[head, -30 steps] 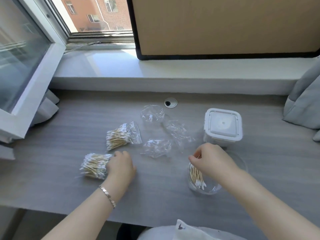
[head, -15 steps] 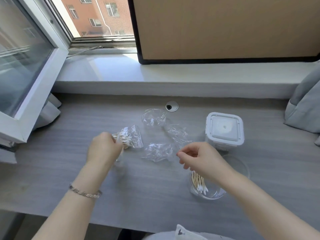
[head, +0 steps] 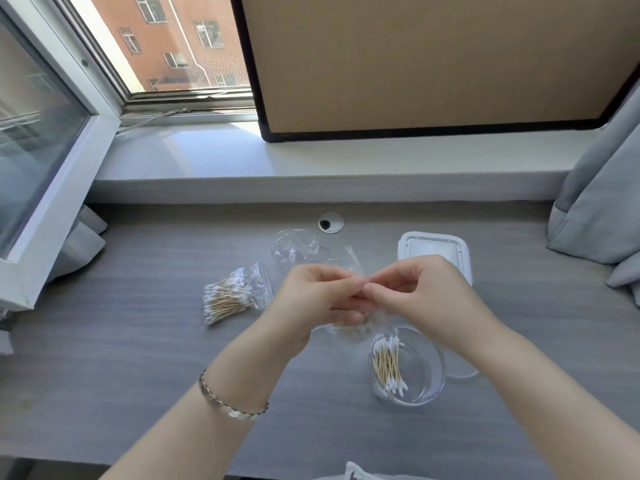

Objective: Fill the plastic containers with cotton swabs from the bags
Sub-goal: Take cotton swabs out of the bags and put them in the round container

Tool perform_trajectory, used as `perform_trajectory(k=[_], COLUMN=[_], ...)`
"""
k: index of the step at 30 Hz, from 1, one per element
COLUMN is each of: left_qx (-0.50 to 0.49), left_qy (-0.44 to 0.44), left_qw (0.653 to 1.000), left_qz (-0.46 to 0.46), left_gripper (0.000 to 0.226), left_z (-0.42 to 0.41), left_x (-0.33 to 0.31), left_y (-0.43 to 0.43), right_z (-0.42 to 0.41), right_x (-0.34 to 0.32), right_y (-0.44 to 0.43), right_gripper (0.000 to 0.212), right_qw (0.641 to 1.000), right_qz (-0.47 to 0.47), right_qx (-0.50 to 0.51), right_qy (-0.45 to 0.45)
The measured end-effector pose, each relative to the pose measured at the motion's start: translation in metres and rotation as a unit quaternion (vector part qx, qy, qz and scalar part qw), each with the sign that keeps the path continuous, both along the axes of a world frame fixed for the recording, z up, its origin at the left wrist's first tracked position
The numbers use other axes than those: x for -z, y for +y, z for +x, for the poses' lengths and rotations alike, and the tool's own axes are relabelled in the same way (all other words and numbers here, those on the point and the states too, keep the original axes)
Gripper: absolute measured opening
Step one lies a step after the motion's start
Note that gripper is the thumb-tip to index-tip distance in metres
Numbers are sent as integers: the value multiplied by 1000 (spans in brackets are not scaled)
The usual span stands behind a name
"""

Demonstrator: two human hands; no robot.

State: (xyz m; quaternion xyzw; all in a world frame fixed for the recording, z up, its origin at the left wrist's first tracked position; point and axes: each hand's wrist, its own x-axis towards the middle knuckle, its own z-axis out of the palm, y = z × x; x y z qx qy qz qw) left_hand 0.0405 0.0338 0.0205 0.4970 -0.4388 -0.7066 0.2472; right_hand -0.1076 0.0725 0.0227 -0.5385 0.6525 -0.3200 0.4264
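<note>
Both hands meet above the desk, pinching the top of a clear bag of cotton swabs (head: 349, 323) that hangs blurred beneath them. My left hand (head: 311, 299) holds it from the left, my right hand (head: 419, 296) from the right, fingertips touching. Just below and to the right stands a round clear plastic container (head: 415, 372) with a small bunch of swabs (head: 388, 365) leaning inside. Another full bag of swabs (head: 232, 296) lies on the desk to the left. A square white-lidded container (head: 433, 244) sits behind my right hand, partly hidden.
Empty crumpled clear bags (head: 294, 247) lie behind my hands near a round cable hole (head: 330, 222). A clear round lid (head: 460, 368) rests beside the round container. An open window sash (head: 52, 150) juts in at left; grey cushions (head: 602, 209) sit at right.
My left hand lifted a swab bag from the desk's left and carried it to the middle. My right hand left the round container and rose to grip the same bag.
</note>
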Motion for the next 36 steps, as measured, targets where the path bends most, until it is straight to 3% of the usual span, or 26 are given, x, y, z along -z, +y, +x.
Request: perform_trajectory(k=[6,9,12,17,20,22,24,26,28,30,32,33,34,36], left_qx=[-24,-49,-10,51,42,2,-38,-54,-50,15,86,93,79,27], left_qy=[25,12,21,60,106,10,-171,-235,-132,-79,-123,-156,-172,-139], left_qw=[999,998,999,993,991,996,969,942,959,960,938,927,923,930], left_qz=[-21,-44,-48,-92,-70,-93,-177,-233,-244,-269,-313,-329,-336,-340], left_gripper=[13,12,13,21,20,25,29,24,15,65,113,123,122,94], left_z=[-8,-9,-7,-1,6,11,11,9,8,11,13,11,8,1], left_x=[3,5,6,9,6,8,14,19,23,32,49,54,59,63], left_y=[9,8,7,6,4,1,0,0,0,-1,1,3,5,7], right_z=[-5,0,-1,-8,-13,-19,-19,-11,-7,-6,-4,-3,-3,-2], right_x=[-1,-6,-7,-4,-5,-1,0,1,2,0,-9,-13,-17,-23], right_y=[4,7,6,7,5,5,7,10,6,2,0,0,1,3], right_gripper=[13,5,15,13,15,18,15,11,13,16,18,18,18,18], right_qw=[997,996,996,971,953,980,986,978,987,988,980,975,970,967], right_qz=[0,0,3,82,107,35,-47,-72,-71,-64,-53,-45,-39,-45], right_qx=[46,27,3,44,100,143,139,102,110,140,145,132,117,93], right_qy=[-56,-88,-84,-219,-263,-133,85,168,90,-24,-124,-172,-210,-233])
